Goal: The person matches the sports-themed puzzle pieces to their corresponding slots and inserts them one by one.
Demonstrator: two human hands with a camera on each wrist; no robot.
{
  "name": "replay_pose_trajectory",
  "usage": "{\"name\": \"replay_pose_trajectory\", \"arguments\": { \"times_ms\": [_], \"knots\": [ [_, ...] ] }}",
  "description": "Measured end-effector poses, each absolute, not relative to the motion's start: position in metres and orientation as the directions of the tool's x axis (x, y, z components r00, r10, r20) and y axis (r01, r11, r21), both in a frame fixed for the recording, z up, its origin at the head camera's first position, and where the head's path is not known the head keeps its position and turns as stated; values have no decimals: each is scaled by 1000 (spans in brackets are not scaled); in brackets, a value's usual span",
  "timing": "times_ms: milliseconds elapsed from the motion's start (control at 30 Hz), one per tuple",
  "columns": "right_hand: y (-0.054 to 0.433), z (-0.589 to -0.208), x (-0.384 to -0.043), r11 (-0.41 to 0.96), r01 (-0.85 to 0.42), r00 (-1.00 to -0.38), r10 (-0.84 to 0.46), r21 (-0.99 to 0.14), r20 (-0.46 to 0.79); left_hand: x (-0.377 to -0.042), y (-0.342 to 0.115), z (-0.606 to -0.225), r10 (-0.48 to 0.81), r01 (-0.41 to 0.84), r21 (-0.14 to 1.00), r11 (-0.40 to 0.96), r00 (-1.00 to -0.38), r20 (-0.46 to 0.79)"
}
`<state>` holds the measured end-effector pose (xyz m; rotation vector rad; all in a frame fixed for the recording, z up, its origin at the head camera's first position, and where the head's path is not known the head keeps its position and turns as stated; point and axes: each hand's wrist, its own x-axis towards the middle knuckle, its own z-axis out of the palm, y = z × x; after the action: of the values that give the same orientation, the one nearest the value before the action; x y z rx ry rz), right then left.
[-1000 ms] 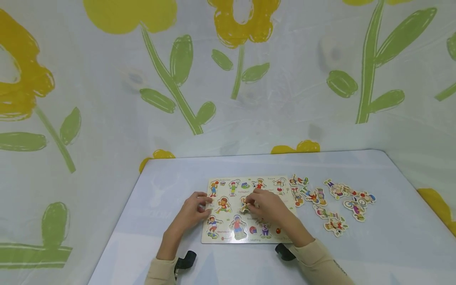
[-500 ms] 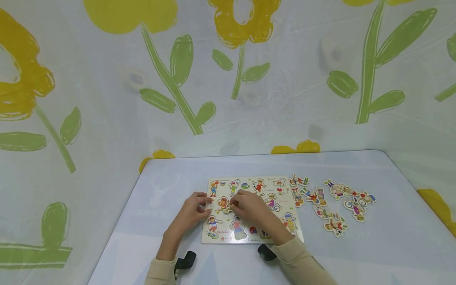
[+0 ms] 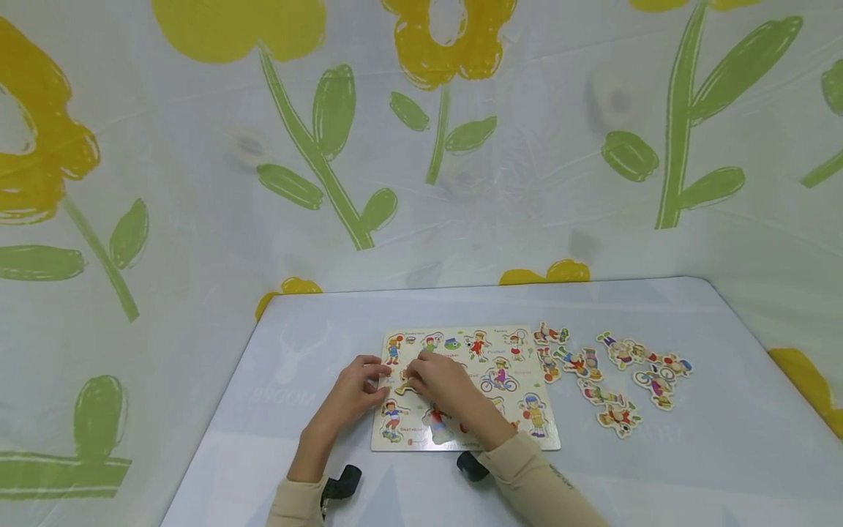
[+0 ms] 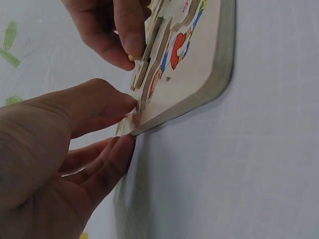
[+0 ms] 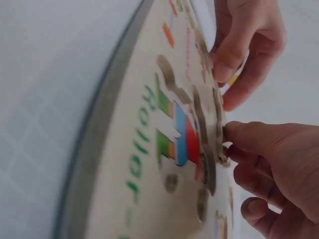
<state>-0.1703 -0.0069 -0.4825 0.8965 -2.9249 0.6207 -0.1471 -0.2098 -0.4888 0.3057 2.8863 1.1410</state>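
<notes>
The wooden puzzle board, printed with children playing sports, lies flat on the table. My left hand grips its left edge; in the left wrist view the thumb is on top and the fingers are at the edge. Between thumb and fingers, my right hand pinches a flat cut-out puzzle piece at the running-child picture, left of the board's middle. The piece's picture is mostly hidden by the fingers. In the right wrist view, the right hand is close over the board, fingertips near the left hand.
Several loose puzzle pieces are scattered on the white table to the right of the board, the nearest ones beside its right edge. A flower-printed curtain stands behind the table. Each wrist bears a black camera.
My right hand has moved left across the board with the puzzle piece, from near the middle to the running-child picture. The left hand has stayed at the left edge.
</notes>
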Motion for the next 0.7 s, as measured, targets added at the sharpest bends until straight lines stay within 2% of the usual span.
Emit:
{"name": "replay_pose_trajectory", "arguments": {
  "times_ms": [367,700],
  "knots": [
    [-18,-480,-165,842,-444,-893,-442,-307,79,-147,-208,-490,175,161,667,727,-983,46],
    [-17,-479,-164,830,-475,-880,-455,-293,137,-149,-208,-491,169,172,650,741,-983,68]
  ]
}}
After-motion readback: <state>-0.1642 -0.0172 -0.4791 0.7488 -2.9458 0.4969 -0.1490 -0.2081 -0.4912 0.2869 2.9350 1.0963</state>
